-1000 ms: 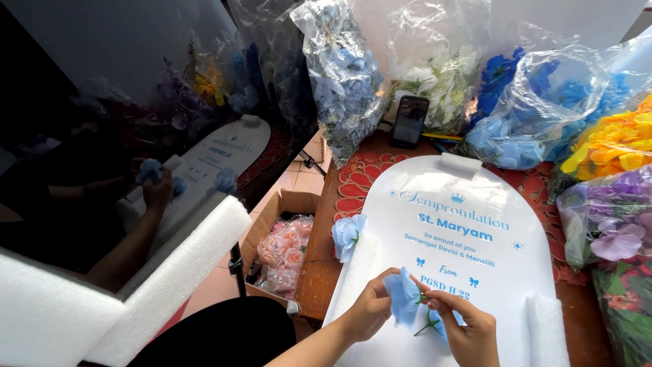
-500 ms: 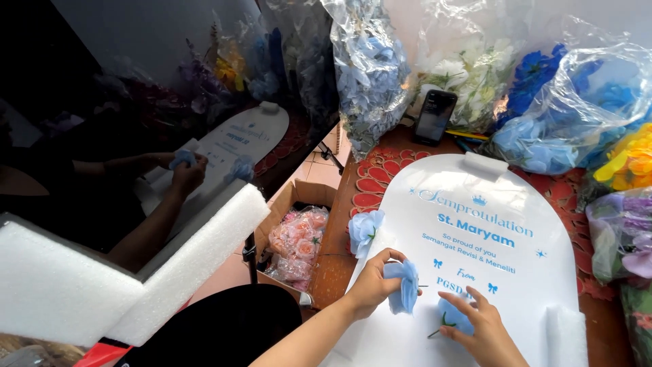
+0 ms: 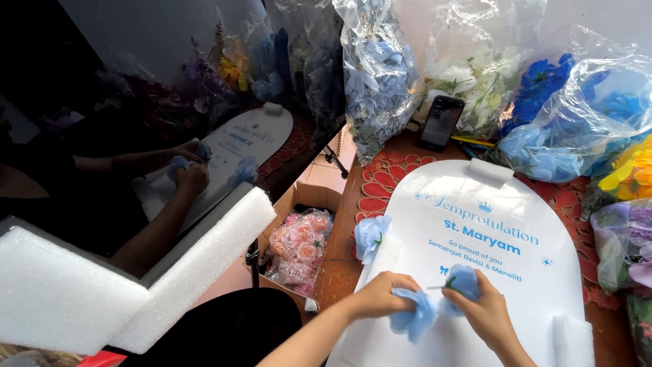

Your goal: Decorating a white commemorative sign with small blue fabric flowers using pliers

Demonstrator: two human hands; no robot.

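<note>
Two blue fabric flowers in hand over a nearly bare greeting board

The left hand (image 3: 380, 297) has its grip closed around a pale blue fabric rose (image 3: 415, 319), and the right hand (image 3: 483, 314) pinches a second blue fabric flower (image 3: 464, 280) by its stem; both flowers hover at the six o'clock edge of the white arch-shaped board (image 3: 475, 224), just beneath its blue lettering. So far only one light blue rose (image 3: 372, 235) sits at the board's nine o'clock edge, so the decorating looks barely started: most of the rim is still bare. Bags of blue flowers (image 3: 564, 139) and white flowers (image 3: 468, 81) wait at twelve o'clock on the desk (image 3: 380, 187), beside a black phone (image 3: 441, 122); a box of pink roses (image 3: 299, 248) stands on the floor at nine o'clock.
</note>
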